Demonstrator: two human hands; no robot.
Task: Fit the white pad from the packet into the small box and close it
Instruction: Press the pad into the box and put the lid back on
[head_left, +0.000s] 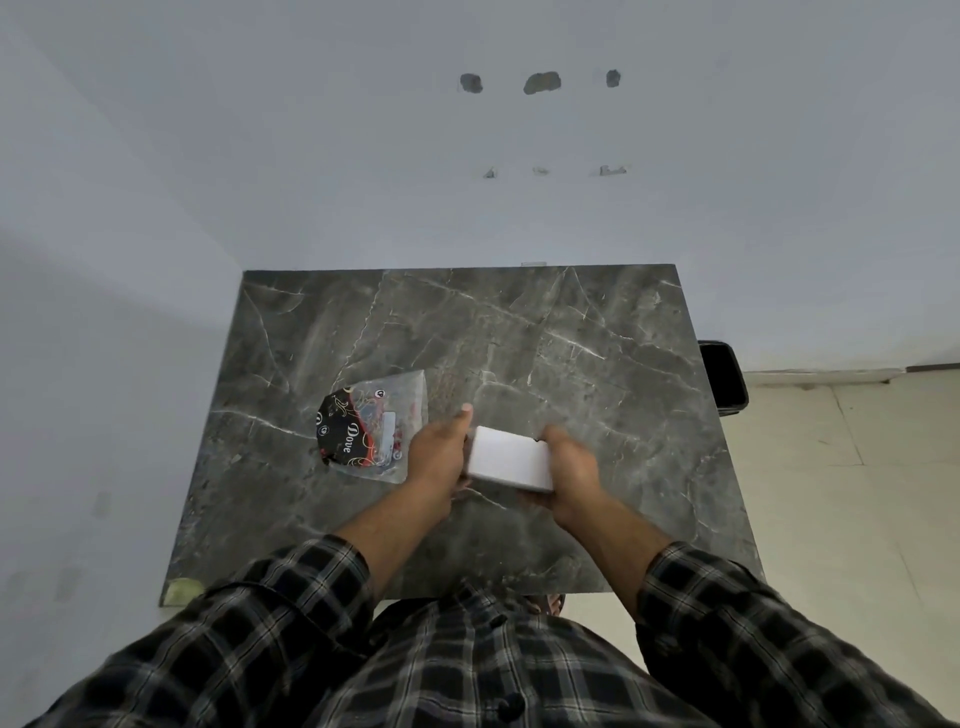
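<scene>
Evidently, in the head view, a small white rectangular box (510, 458) was held above the grey marbled tabletop (519, 332), gripped at its ends by the left hand (439, 457) and the right hand (569, 465), both curled around it. A clear plastic packet with a black printed label (371, 428) lay flat just beside the left hand. Whether the white pad was inside the packet or the box could not be told. For a sound closure, the box would best be steadied level by one hand while the lid was pressed evenly.
</scene>
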